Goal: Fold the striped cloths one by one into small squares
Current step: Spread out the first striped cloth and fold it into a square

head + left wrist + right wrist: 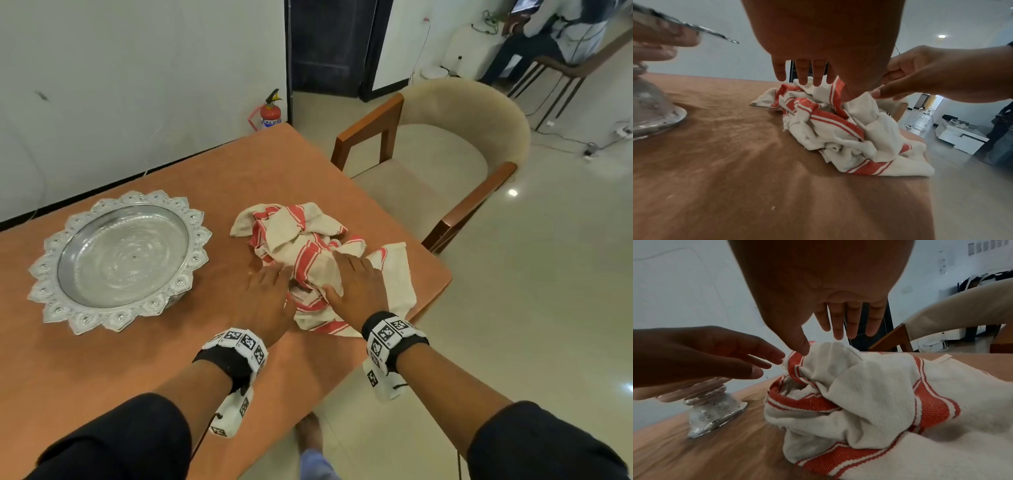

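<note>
Your left hand (265, 301) and right hand (356, 291) hover with fingers spread, holding nothing, over the striped cloths (308, 253) heaped near the tabletop's (120, 370) right edge. They look soft, light and tangled, so pinch one loose hem corner and lift it free.

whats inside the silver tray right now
Nothing shows inside the silver tray: the head view shows only its bare embossed bowl. The striped cloths lie in a crumpled heap beside it on the table, under both hands. What lies beneath the tray's footed base is hidden.
</note>
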A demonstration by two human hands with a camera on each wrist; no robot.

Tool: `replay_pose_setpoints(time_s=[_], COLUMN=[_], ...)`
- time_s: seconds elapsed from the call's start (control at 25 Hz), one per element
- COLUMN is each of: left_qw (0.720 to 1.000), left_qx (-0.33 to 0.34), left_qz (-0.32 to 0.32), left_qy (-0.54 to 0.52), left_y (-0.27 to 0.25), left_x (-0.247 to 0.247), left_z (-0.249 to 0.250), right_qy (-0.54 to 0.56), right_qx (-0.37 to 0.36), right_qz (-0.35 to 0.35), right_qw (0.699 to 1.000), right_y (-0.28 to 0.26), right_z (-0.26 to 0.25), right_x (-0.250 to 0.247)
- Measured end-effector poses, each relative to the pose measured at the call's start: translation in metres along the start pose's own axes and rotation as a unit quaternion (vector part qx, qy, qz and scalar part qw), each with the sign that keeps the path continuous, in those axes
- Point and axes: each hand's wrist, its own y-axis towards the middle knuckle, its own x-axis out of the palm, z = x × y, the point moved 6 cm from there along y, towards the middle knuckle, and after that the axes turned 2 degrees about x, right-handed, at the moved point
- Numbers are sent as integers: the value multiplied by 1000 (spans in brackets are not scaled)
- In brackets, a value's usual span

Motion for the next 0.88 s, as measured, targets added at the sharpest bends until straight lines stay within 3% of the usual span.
replay_pose_setpoints(time_s=[0.4, 0.6, 0.88], left_qw=[998, 997, 985], left_qx=[-14, -6, 122], left_qz=[51, 78, 101], left_qy=[-23, 6, -72], left_y=[20, 31, 38], left_x=[4, -12, -63], left_z=[22, 27, 41], right_qy=[32, 74, 306], right_qx=[31, -1, -89], right_qz=[-8, 37, 4], right_qw=[999, 997, 948], right_y=[27, 28, 26], right_z=[16, 7, -20], right_x=[17, 2, -42])
